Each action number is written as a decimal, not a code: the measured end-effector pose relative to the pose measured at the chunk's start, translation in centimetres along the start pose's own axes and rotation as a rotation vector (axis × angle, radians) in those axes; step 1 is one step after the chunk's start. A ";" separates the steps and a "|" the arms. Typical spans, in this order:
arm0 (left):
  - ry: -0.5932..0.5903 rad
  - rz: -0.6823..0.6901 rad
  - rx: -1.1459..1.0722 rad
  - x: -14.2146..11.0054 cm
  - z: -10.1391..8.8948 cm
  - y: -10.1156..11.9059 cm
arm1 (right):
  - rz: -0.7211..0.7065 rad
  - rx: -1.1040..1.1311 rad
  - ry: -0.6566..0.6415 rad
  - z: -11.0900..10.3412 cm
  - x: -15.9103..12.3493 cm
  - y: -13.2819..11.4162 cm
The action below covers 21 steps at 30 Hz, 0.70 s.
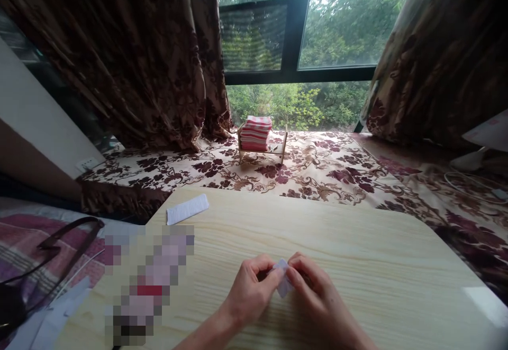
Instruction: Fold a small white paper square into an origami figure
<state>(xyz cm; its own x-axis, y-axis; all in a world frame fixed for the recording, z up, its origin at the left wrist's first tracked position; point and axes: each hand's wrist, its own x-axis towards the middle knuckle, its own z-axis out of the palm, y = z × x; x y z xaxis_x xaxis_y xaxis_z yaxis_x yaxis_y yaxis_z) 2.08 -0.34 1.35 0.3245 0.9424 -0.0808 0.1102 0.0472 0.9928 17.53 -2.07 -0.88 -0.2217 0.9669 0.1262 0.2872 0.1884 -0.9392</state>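
Observation:
Between my two hands is a small piece of white paper [283, 284], pinched above the wooden table [349, 249]. It looks folded, though my fingers cover much of it. My left hand [254, 285] grips its left side between thumb and fingers. From the right, my right hand [313, 286] pinches the opposite side, the fingers curled. Farther off at the table's back left lies a folded strip of white paper [188, 209], apart from both hands.
A blurred-out item [154, 281] lies at the table's left. Beyond the table, a small wooden rack [284, 148] holds stacked pink-and-white striped cloths [256, 134] on a floral-covered window ledge [317, 170]. A dark strap [79, 226] and papers [65, 305] lie far left.

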 end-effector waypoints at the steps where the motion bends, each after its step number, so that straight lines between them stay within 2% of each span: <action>1: 0.013 -0.016 0.001 0.1 -0.1 0.0 | 0.007 0.007 0.003 0.0 0.0 0.1; 5: 0.029 -0.093 -0.019 0.4 -0.2 0.0 | -0.003 0.015 0.020 0.0 0.2 0.2; 10: 0.016 -0.080 0.021 1.1 -0.3 0.0 | -0.019 0.043 0.006 -0.3 0.9 0.3; 15: 0.006 -0.112 -0.010 1.8 -0.7 0.3 | 0.035 0.156 0.045 -0.4 1.2 0.8; 21: -0.173 -0.164 0.030 2.1 -0.8 1.7 | 0.053 0.258 0.146 -0.6 1.3 1.2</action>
<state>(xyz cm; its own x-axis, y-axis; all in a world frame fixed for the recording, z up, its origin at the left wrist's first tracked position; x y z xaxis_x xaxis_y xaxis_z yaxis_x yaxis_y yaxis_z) 2.24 2.00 2.89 0.4554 0.8523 -0.2575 0.2017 0.1829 0.9622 18.14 -0.51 -1.66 -0.0709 0.9923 0.1018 0.0446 0.1051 -0.9935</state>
